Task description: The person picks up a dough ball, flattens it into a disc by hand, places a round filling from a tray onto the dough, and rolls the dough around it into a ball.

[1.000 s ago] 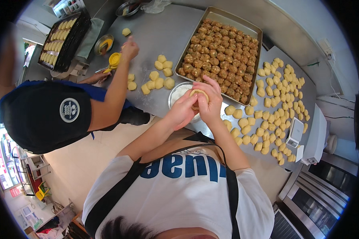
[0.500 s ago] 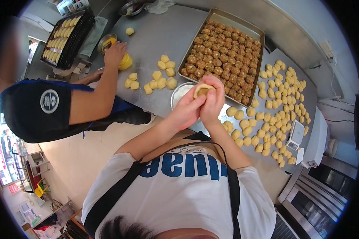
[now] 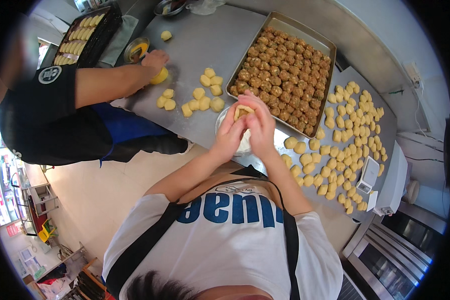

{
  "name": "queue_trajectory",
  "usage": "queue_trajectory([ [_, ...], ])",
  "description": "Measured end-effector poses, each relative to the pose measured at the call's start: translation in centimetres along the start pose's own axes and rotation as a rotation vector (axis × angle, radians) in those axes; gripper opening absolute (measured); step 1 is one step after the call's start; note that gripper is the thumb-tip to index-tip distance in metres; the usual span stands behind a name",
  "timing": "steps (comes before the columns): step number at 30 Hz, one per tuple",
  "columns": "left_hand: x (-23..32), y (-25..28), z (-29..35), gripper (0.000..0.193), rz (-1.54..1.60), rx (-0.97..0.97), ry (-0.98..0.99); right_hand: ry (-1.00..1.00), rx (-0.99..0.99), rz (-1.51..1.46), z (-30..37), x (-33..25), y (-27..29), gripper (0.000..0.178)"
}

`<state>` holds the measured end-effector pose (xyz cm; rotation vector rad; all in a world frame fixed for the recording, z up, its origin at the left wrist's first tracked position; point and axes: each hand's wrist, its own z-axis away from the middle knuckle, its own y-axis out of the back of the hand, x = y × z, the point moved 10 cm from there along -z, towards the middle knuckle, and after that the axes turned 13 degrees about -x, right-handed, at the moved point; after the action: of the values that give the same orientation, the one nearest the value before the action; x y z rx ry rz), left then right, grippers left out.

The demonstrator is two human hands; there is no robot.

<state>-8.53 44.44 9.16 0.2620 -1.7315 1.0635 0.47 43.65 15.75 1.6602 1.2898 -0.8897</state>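
My left hand [image 3: 228, 136] and my right hand [image 3: 261, 126] are cupped together around a pale yellow dough wrapper [image 3: 242, 108]. Its rim is raised and still gapes at the top, with brownish filling showing inside. Most of the wrapper is hidden by my palms and fingers. Right below my hands stands a round bowl of white flour [image 3: 245, 146], partly covered by them. Just beyond my right hand lies a metal tray [image 3: 305, 31] filled with rows of brown meat filling balls [image 3: 285, 75].
Many dough balls [image 3: 342, 150] cover the table's right side, near a white scale [image 3: 368, 174]. More dough pieces [image 3: 204, 103] lie left of the bowl. A co-worker's hand [image 3: 156, 60] is at a yellow container beside a metal bowl [image 3: 136, 49]; a baking tray [image 3: 85, 37] stands behind.
My hands have closed further around the wrapper and turned more upright, shifting slightly left, so its mouth looks narrower. The co-worker has leaned over, the arm now more level.
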Motion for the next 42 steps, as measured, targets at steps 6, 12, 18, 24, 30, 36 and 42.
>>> queue_trajectory([
  [6,-0.3,-0.7,0.4,0.047,-0.014,-0.054,-0.003,0.169,-0.039,0.259,0.4,-0.5,-0.8,0.021],
  [12,1.0,0.9,0.0,0.048,0.002,0.038,-0.049,0.112,0.074,0.059,-0.4,-1.6,-0.5,0.028],
  [18,-0.6,-1.0,0.1,0.053,0.239,0.013,0.144,0.234,-0.059,0.275,1.3,-0.4,-0.8,0.020],
  [24,-0.3,1.1,0.3,0.049,0.069,-0.066,0.045,0.216,-0.055,0.234,0.3,-2.9,-1.4,0.030],
  [30,-2.5,2.9,0.5,0.050,0.384,-0.115,0.220,0.304,-0.158,0.300,1.3,-1.3,-3.2,0.027],
  [36,-6.8,8.7,3.2,0.052,0.542,0.249,0.375,0.122,-0.321,0.491,2.3,3.4,-8.6,0.038],
  [42,-10.3,12.8,5.6,0.049,0.541,0.398,0.535,-0.087,-0.360,0.513,5.4,7.4,-10.0,0.039],
])
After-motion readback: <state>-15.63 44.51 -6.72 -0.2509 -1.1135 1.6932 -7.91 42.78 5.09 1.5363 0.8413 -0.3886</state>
